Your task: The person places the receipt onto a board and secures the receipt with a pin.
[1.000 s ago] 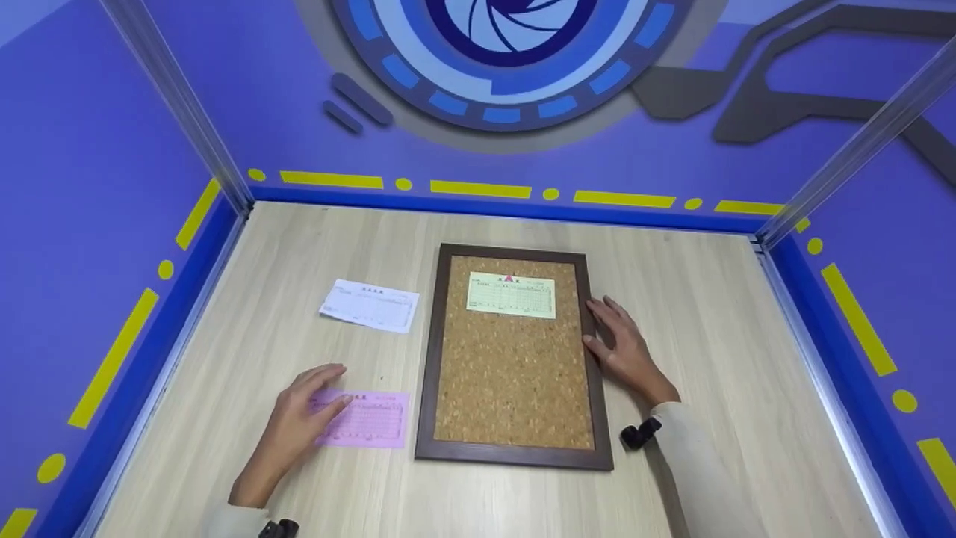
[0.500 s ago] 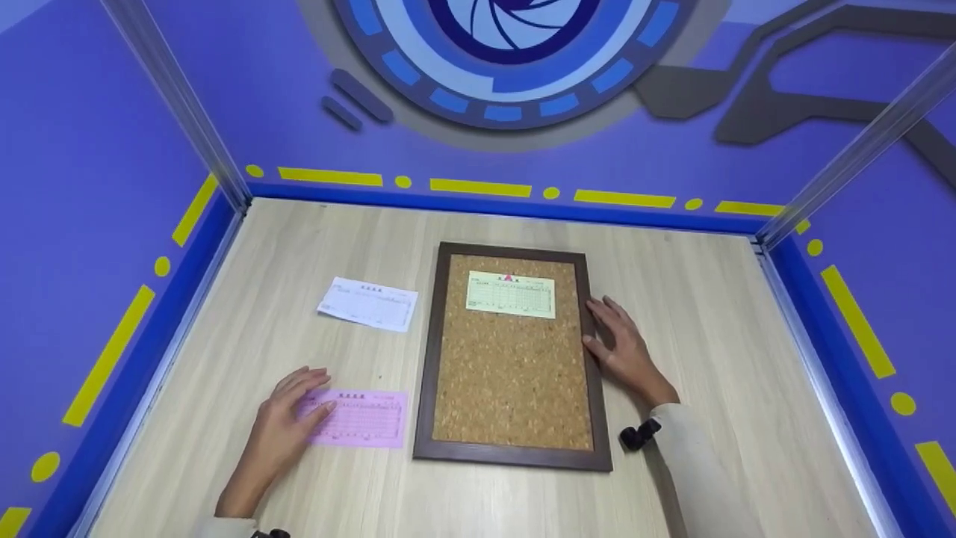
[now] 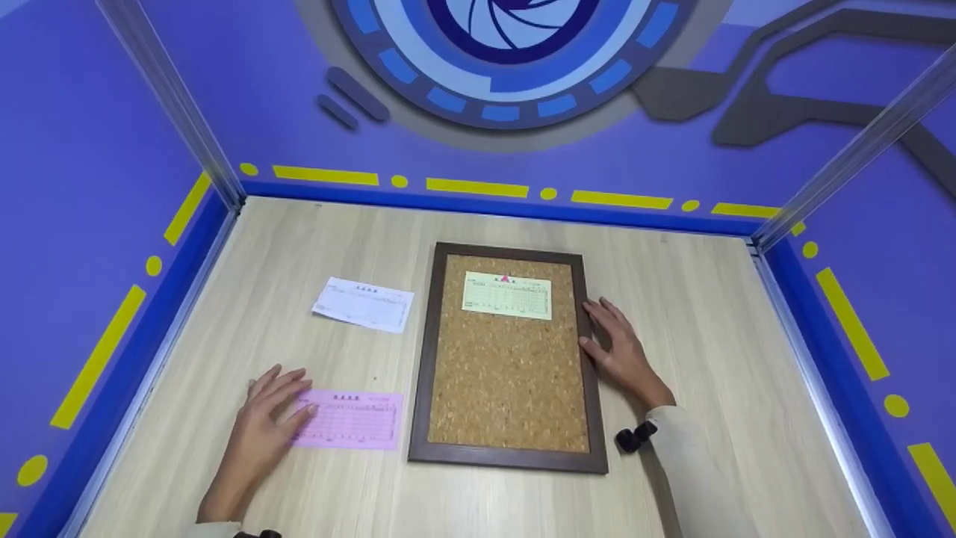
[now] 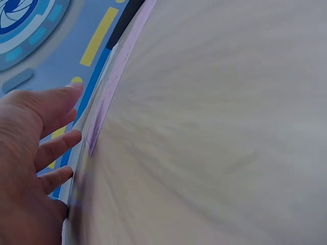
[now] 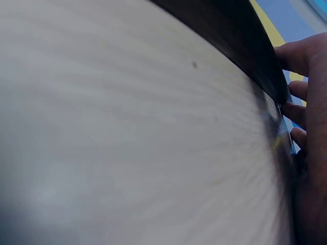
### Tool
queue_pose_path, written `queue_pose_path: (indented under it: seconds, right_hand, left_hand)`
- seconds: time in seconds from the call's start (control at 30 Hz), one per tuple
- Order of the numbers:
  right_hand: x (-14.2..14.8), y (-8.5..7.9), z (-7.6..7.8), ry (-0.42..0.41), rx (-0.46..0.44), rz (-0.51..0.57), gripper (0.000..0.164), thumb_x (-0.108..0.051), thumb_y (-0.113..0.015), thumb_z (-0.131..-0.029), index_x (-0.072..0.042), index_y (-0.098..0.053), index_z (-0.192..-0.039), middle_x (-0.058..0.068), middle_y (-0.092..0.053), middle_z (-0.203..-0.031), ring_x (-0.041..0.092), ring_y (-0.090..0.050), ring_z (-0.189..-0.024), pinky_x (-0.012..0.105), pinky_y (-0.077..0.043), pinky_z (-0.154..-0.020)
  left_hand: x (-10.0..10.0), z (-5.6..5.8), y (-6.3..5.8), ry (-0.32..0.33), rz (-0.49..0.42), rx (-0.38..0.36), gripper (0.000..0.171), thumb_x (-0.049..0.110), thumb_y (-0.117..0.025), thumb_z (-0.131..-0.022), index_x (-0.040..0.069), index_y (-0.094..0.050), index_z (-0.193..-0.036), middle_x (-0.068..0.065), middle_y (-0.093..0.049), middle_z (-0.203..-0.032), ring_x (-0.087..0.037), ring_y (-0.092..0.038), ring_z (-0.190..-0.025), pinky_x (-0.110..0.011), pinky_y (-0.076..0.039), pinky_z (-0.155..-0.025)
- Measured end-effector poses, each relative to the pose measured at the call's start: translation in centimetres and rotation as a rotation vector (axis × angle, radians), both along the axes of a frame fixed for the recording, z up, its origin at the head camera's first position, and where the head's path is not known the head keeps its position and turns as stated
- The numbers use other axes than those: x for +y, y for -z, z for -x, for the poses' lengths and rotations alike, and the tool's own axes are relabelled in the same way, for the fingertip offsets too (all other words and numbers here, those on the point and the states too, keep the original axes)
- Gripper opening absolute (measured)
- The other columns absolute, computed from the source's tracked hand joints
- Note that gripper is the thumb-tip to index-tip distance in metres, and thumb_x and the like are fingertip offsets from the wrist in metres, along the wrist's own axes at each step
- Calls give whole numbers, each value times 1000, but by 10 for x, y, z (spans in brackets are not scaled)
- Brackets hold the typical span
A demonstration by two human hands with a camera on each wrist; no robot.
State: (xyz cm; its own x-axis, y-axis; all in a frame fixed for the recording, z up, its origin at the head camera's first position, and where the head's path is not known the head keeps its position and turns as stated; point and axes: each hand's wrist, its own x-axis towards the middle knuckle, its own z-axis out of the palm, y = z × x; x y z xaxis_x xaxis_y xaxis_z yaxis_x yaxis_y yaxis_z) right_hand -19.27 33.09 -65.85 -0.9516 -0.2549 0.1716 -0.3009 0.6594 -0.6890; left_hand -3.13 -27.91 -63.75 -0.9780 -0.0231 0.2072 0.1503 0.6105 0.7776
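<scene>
A cork board [image 3: 508, 381] with a dark brown frame lies flat on the table. Near its top a pale green printed slip [image 3: 507, 296] is held by a pink pushpin [image 3: 506, 278]. My right hand [image 3: 624, 355] rests against the frame's right side, fingertips and thumb touching the edge. To the left of the board lies a pink printed slip [image 3: 351, 420]. My left hand [image 3: 261, 422] is at that slip's left end, fingers spread and relaxed, gripping nothing; whether it touches the slip I cannot tell. Farther back is a white printed slip [image 3: 364, 305], slightly curled at its lower edge.
Blue-purple printed panels [image 3: 358, 161] with yellow marks wall in the light wood table [image 3: 694, 314] at the back and both sides. Metal posts [image 3: 179, 104] stand at the back corners. A small dark speck [image 3: 375, 379] lies between the white and pink slips.
My left hand has moved left, away from the middle of the pink slip, uncovering more of it. The right hand stays at the board's edge. The view has shifted slightly.
</scene>
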Motion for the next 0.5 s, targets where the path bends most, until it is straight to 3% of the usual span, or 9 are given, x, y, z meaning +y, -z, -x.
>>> queue_pose_path:
  seconds: [0.13,0.37,0.5]
  right_hand:
    - [-1,0,0,-5,1,3,68,-32,-72,-105,-9,-51,-165,19,-44,-172,44,-27,-165,72,-19,-129]
    - [-1,-1,-1,-1,-3,4,68,-30,-73,-104,-10,-50,-165,19,-42,-173,43,-26,-165,73,-19,-128]
    - [0,-2,-1,0,-4,9,68,-30,-73,-104,-10,-51,-165,18,-43,-172,43,-26,-165,73,-19,-128]
  left_hand:
    - [-6,1,5,-14,-11,23,38,-4,-87,-88,1,-80,-125,-21,-68,-148,-51,-39,-155,-68,-7,-133]
    - [-12,2,6,-43,-30,-58,32,1,-82,-95,2,-79,-128,-15,-61,-159,-46,-29,-162,-73,-22,-128]
    - [-11,3,6,-45,-9,-56,34,-1,-81,-96,0,-78,-130,-16,-58,-162,-46,-27,-164,-72,-23,-128]
